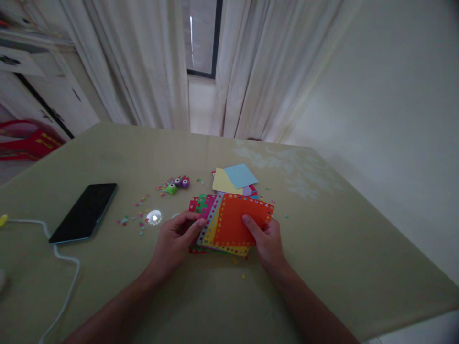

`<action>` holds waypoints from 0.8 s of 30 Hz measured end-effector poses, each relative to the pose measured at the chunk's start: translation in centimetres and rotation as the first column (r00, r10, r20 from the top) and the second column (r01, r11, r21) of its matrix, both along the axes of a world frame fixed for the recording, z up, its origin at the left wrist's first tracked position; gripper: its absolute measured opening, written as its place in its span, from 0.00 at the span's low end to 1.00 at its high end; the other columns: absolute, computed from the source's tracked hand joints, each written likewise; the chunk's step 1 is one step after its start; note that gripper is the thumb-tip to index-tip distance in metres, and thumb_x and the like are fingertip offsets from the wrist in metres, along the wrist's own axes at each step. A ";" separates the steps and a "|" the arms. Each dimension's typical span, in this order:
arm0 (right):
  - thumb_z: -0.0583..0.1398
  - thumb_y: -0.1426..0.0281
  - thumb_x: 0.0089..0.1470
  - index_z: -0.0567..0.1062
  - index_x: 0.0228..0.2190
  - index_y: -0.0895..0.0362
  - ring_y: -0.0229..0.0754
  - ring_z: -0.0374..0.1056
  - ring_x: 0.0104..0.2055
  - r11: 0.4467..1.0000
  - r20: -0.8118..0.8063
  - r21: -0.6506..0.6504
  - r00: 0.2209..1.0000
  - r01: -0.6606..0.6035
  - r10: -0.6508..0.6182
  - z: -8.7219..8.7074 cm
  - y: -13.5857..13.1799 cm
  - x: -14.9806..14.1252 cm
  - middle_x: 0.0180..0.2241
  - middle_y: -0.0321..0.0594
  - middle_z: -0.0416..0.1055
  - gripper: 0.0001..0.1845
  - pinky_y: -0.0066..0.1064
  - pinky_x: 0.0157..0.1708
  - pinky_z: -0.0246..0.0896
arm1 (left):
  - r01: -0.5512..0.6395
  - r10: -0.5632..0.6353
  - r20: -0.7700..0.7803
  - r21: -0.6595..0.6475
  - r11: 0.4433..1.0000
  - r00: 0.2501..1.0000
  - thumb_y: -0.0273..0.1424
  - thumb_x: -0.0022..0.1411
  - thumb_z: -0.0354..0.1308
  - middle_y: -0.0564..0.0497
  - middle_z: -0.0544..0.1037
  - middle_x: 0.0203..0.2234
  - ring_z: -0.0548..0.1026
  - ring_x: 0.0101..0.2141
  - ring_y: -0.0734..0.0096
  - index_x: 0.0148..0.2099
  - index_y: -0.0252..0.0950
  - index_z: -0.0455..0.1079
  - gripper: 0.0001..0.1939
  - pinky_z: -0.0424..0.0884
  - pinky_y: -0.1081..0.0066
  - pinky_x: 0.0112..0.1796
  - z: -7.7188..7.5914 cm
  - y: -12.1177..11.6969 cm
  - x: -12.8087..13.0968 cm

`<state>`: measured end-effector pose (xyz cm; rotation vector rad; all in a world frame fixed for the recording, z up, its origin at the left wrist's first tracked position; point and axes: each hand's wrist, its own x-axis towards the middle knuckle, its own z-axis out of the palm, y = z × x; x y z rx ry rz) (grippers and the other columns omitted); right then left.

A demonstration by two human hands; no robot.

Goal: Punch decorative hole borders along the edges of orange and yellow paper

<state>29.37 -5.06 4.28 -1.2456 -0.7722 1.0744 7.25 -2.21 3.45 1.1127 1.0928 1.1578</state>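
A fan of square paper sheets (234, 220) with small shapes punched along their borders is held between my two hands above the table. Orange lies on top, with yellow, pale blue, pink, green and red sheets showing behind it to the left. My left hand (177, 236) pinches the left side of the fan between thumb and fingers. On the right side, my right hand (267, 239) grips the sheets, its thumb on the orange one and its fingers hidden behind. Just beyond the fan lies a pile of plain coloured sheets (233, 179), light blue and yellow uppermost.
Small punches with eyes (178, 182), purple and green, stand among scattered paper bits (141, 224) left of the sheets. A shiny round disc (154, 217) lies nearer. A dark tablet (86, 210) and a white cable (73, 274) occupy the table's (344, 267) left side.
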 end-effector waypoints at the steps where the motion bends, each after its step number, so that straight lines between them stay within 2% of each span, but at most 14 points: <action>1: 0.79 0.51 0.43 0.85 0.37 0.55 0.57 0.85 0.40 1.000 0.001 0.000 1.000 0.012 -0.012 0.0 0.0 0.0 0.40 0.46 0.87 0.26 0.49 0.44 0.84 | 0.003 -0.003 0.038 -0.001 1.000 0.999 0.51 0.55 0.76 0.49 0.85 0.32 0.81 0.28 0.67 0.46 0.36 0.79 0.27 0.79 0.73 0.29 0.1 -0.1 0.1; 2: 0.79 0.51 0.43 0.85 0.37 0.55 0.57 0.85 0.40 1.000 0.008 0.001 1.000 0.022 -0.022 0.0 0.0 0.0 0.40 0.45 0.87 0.25 0.49 0.43 0.85 | 0.013 -0.013 0.082 -0.003 1.000 0.997 0.49 0.55 0.77 0.48 0.87 0.37 0.84 0.31 0.65 0.56 0.38 0.76 0.33 0.81 0.70 0.32 0.2 -0.1 0.2; 4: 0.79 0.51 0.44 0.85 0.36 0.55 0.57 0.85 0.40 1.000 0.034 0.010 0.999 0.030 -0.030 0.0 0.0 0.1 0.39 0.45 0.87 0.24 0.50 0.43 0.84 | 0.048 -0.044 0.163 -0.021 0.999 0.986 0.47 0.55 0.78 0.46 0.87 0.43 0.86 0.35 0.60 0.74 0.44 0.59 0.51 0.84 0.65 0.35 0.4 -0.2 0.3; 5: 0.78 0.51 0.45 0.85 0.36 0.55 0.57 0.84 0.40 0.999 0.053 0.018 0.998 0.029 -0.030 0.0 0.0 0.1 0.39 0.45 0.87 0.24 0.50 0.43 0.84 | 0.069 -0.061 0.183 -0.036 0.997 0.981 0.47 0.55 0.78 0.46 0.88 0.44 0.86 0.35 0.58 0.78 0.45 0.51 0.57 0.85 0.63 0.35 0.5 -0.2 0.4; 6: 0.78 0.51 0.46 0.85 0.37 0.54 0.57 0.84 0.40 0.999 0.075 0.026 0.997 0.027 -0.029 0.0 -0.1 0.2 0.40 0.45 0.87 0.23 0.50 0.43 0.84 | 0.088 -0.077 0.185 -0.051 0.995 0.980 0.48 0.55 0.78 0.45 0.88 0.43 0.87 0.34 0.57 0.79 0.44 0.48 0.60 0.85 0.62 0.35 0.5 -0.2 0.4; 7: 0.77 0.51 0.47 0.86 0.37 0.54 0.57 0.84 0.40 0.999 0.099 0.035 0.995 0.020 -0.023 0.1 -0.1 0.2 0.40 0.45 0.87 0.22 0.50 0.44 0.84 | 0.107 -0.095 0.172 -0.064 0.992 0.981 0.50 0.54 0.78 0.45 0.88 0.42 0.87 0.34 0.55 0.78 0.42 0.53 0.58 0.85 0.61 0.35 0.5 -0.2 0.5; 8: 0.77 0.51 0.48 0.86 0.37 0.54 0.57 0.84 0.40 0.999 0.125 0.046 0.992 0.010 -0.016 0.1 -0.1 0.3 0.40 0.45 0.87 0.22 0.51 0.44 0.83 | 0.132 -0.120 0.149 -0.073 0.988 0.982 0.52 0.54 0.77 0.44 0.88 0.40 0.87 0.34 0.54 0.74 0.39 0.62 0.53 0.85 0.60 0.35 0.5 -0.1 0.5; 10: 0.76 0.52 0.50 0.87 0.37 0.54 0.57 0.84 0.41 0.997 0.175 0.070 0.984 -0.023 0.010 0.2 -0.1 0.3 0.39 0.45 0.87 0.20 0.50 0.45 0.83 | 0.190 -0.182 0.092 -0.082 0.978 0.979 0.56 0.53 0.75 0.43 0.88 0.37 0.87 0.34 0.51 0.59 0.34 0.78 0.40 0.86 0.58 0.37 0.3 0.0 0.5; 11: 0.76 0.52 0.51 0.87 0.37 0.54 0.56 0.84 0.41 0.996 0.194 0.080 0.981 -0.043 0.026 0.2 -0.2 0.3 0.39 0.45 0.87 0.20 0.50 0.46 0.82 | 0.207 -0.202 0.069 -0.082 0.975 0.977 0.57 0.54 0.74 0.44 0.88 0.36 0.87 0.34 0.51 0.51 0.33 0.82 0.35 0.86 0.58 0.38 0.1 0.1 0.5; 13: 0.75 0.52 0.52 0.87 0.38 0.54 0.55 0.84 0.41 0.994 0.211 0.090 0.977 -0.063 0.043 0.2 -0.2 0.2 0.40 0.44 0.87 0.19 0.48 0.47 0.82 | 0.218 -0.215 0.044 -0.080 0.973 0.976 0.58 0.54 0.73 0.45 0.88 0.35 0.87 0.34 0.50 0.44 0.34 0.84 0.31 0.85 0.56 0.40 -0.2 0.2 0.5; 20: 0.73 0.52 0.54 0.87 0.41 0.52 0.54 0.84 0.41 0.993 0.177 0.099 0.983 -0.070 0.052 -0.2 -0.4 -0.4 0.40 0.42 0.87 0.19 0.45 0.44 0.82 | 0.271 -0.271 0.016 -0.098 0.958 0.963 0.57 0.54 0.74 0.47 0.88 0.36 0.86 0.35 0.51 0.43 0.37 0.84 0.28 0.85 0.56 0.41 -0.2 0.4 0.4; 24: 0.71 0.50 0.57 0.87 0.42 0.52 0.54 0.83 0.44 0.990 0.242 0.124 0.970 -0.065 0.034 -0.1 -0.2 -0.3 0.42 0.42 0.86 0.20 0.45 0.47 0.81 | 0.256 -0.251 0.051 -0.137 0.957 0.967 0.57 0.50 0.75 0.46 0.88 0.35 0.86 0.32 0.50 0.42 0.37 0.83 0.29 0.85 0.53 0.39 0.2 0.6 0.4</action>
